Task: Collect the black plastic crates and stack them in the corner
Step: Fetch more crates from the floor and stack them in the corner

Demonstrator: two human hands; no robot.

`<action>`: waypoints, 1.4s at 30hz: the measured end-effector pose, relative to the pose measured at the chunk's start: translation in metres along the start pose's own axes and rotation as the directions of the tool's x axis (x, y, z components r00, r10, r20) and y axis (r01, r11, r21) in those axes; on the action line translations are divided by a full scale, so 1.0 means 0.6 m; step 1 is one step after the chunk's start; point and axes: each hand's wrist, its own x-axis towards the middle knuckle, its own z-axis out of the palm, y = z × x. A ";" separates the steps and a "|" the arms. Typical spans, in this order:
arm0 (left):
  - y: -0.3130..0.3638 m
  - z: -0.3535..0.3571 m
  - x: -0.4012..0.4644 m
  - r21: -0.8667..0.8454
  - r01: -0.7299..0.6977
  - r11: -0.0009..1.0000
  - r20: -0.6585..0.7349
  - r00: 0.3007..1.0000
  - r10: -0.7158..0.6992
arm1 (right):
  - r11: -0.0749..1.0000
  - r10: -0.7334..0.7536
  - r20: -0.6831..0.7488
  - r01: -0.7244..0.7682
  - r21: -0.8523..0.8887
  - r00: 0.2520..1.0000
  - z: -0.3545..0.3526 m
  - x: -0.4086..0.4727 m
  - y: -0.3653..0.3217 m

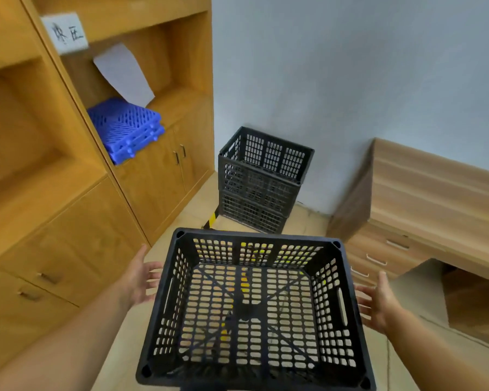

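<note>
— While the head view looks down, what sits between the two hands?

— A black plastic crate (pixel 254 309), open side up, its perforated walls and floor letting the tan floor (pixel 198 204) show through. It fills the lower middle of the view, with a slot handle in each short side.

— And the grip on it?

— Neither hand has hold of it. The left hand (pixel 141 277) is beside the crate's left wall, palm turned toward it, fingers straight and spread, their tips at the rim's edge; whether they touch it I cannot tell. The right hand (pixel 376 301) is beside the right wall in the same way, fingers extended and fanned, thumb raised, a small gap showing between fingertips and crate. So each grip is wide open and empty.

— Where are the other crates?

— A stack of black crates (pixel 261 179) stands in the corner ahead, against the pale wall (pixel 350 66). Three tiers show, the top one open upward. A strip of yellow-and-black tape (pixel 213 218) lies on the floor at its foot.

— What flanks it?

— On the left, a wooden cabinet (pixel 76 215) with open shelves; one shelf holds stacked blue plastic grids (pixel 127 128) with a white sheet (pixel 124 74) leaning behind them, and a paper label (pixel 66 32) is stuck above. On the right, a wooden surface (pixel 441 182) with drawers (pixel 378 255) below.
</note>
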 end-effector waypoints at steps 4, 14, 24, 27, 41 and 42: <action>0.118 -0.029 0.043 0.025 -0.014 1.000 0.046 0.999 0.012 | 0.999 0.015 -0.025 -0.014 0.041 1.000 0.089 0.009 -0.070; 0.356 -0.013 0.169 0.004 -0.088 0.996 -0.004 0.996 0.088 | 0.985 -0.014 -0.064 0.024 0.170 0.998 0.239 0.065 -0.234; 0.586 0.134 0.259 0.011 -0.215 0.977 -0.057 0.975 0.215 | 0.941 -0.087 -0.016 0.088 0.328 0.996 0.287 0.176 -0.454; 0.652 0.178 0.286 0.021 -0.218 0.976 -0.071 0.973 0.219 | 0.926 -0.102 -0.018 0.102 0.364 0.995 0.290 0.204 -0.526; 0.844 0.354 0.412 -0.046 -0.290 0.956 -0.098 0.954 0.285 | 0.925 -0.230 -0.076 0.242 0.293 0.970 0.308 0.297 -0.755; 0.859 0.365 0.426 -0.043 -0.293 0.955 -0.097 0.953 0.288 | 0.925 -0.233 -0.086 0.248 0.286 0.969 0.310 0.306 -0.769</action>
